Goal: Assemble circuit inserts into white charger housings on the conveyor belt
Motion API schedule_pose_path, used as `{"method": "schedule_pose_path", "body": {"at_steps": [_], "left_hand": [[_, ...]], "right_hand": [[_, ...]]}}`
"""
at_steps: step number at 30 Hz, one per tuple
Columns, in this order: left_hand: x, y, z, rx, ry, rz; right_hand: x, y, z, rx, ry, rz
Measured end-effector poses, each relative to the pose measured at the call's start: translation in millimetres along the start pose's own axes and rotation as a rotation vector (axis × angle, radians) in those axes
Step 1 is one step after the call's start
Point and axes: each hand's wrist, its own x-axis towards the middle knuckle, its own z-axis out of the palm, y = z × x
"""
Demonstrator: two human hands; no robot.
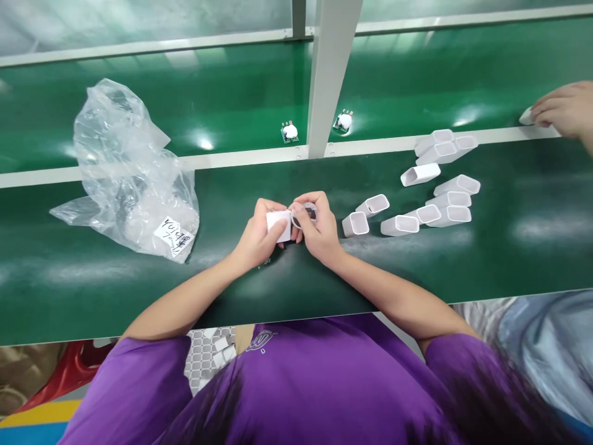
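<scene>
My left hand [260,233] is closed on a small white plastic housing [278,224], its thumb pressed on the broad face. Right beside it, my right hand [319,227] pinches a pale ring-shaped part [294,220], and something dark shows within the ring. The two parts meet or nearly meet between my fingers; whether they are joined I cannot tell. Under the fingers a small dark bit shows, mostly hidden. To the right of my hands stand several open white plastic housings, the nearest housing [356,224] close to my right hand.
A clear plastic bag [152,198] with a handwritten label lies at left. Two small circuit boards with white domes, one board [290,131] left of the metal post [327,80] and another board [343,121] right of it, sit behind. Another person's hand [563,110] holds a white piece at far right.
</scene>
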Motion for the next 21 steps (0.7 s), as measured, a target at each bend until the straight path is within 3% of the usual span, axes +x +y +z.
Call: {"method": "schedule_pose_path", "body": {"at_steps": [2,5,11,15,21], "left_hand": [[8,0,-7.7,-0.154,-0.041,-0.073],[24,0,-26.0,-0.161,0.039,-0.103],[80,12,-85.3,0.379,0.271,-0.266],[135,26,-109.5,0.740,0.397,-0.297],[197,25,-111.1,0.760,0.295,-0.468]], "right_hand": [[5,3,-2,0.152,-0.039,0.080],[10,11,-7,0.247,-0.014,0.107],[13,19,-11,0.185,-0.065,0.151],[7,12,-11,0.044,-0.185,0.161],[0,1,-13,-0.376,-0.343,0.094]]}}
